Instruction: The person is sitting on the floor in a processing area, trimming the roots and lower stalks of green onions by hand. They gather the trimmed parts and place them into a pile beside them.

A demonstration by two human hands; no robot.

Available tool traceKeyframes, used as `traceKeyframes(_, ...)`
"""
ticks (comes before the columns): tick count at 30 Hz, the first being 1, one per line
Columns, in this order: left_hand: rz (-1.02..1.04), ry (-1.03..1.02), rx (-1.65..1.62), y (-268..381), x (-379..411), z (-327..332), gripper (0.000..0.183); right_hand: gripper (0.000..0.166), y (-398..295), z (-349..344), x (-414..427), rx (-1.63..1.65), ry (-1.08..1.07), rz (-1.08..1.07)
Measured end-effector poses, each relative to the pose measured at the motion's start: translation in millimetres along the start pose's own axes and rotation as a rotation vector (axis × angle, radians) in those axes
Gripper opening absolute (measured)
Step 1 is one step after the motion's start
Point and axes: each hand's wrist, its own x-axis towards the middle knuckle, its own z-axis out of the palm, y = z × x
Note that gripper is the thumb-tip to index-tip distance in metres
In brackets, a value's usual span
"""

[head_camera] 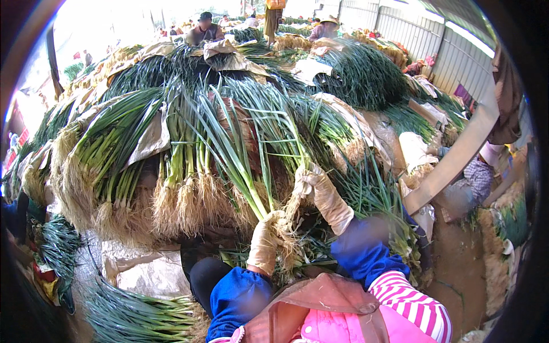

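Note:
My left hand (266, 242), in a soiled pale glove, is closed around the lower stems of a few green onions (246, 180), whose leaves point up and away to the left. Their stringy roots hang beside the glove. To the right and a little higher, my right hand (312, 186), gloved too, grips the base of another green onion (296, 141), with roots trailing down below the fingers. Just beyond both hands, bunches of green onions (173, 167) lie on a large heap, roots towards me. Whether the two held lots are fully separate I cannot tell.
More green onions (141, 315) lie low on the left beside a pale sack (150, 274). A curved beam (454, 167) stands at the right, with a person in a checked sleeve (478, 178) behind it. Other people, one in a dark cap (206, 32), are behind the heap. Loose leaves lie below my hands.

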Motion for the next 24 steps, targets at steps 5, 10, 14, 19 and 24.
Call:
traceKeyframes(5,0.075,0.164,0.229,-3.6,3.6,1.7,0.021,0.018,41.5,-8.8,20.0,-0.305,0.139,0.378)
traceKeyframes(10,0.120,0.212,0.377,-2.5,-4.7,6.0,0.017,0.025,86.5,7.8,24.5,-0.666,0.019,0.377)
traceKeyframes(14,0.170,0.233,0.402,-5.2,-6.2,8.5,0.014,0.027,92.3,7.9,23.1,-0.809,-0.053,0.339)
traceKeyframes(19,0.280,0.143,0.252,-13.2,-0.7,9.3,0.015,0.031,73.1,11.1,18.3,-1.066,0.031,0.369)
traceKeyframes(24,0.227,0.080,0.296,-1.7,-1.9,11.0,0.017,0.019,34.2,37.6,-14.8,-0.335,-0.024,0.453)
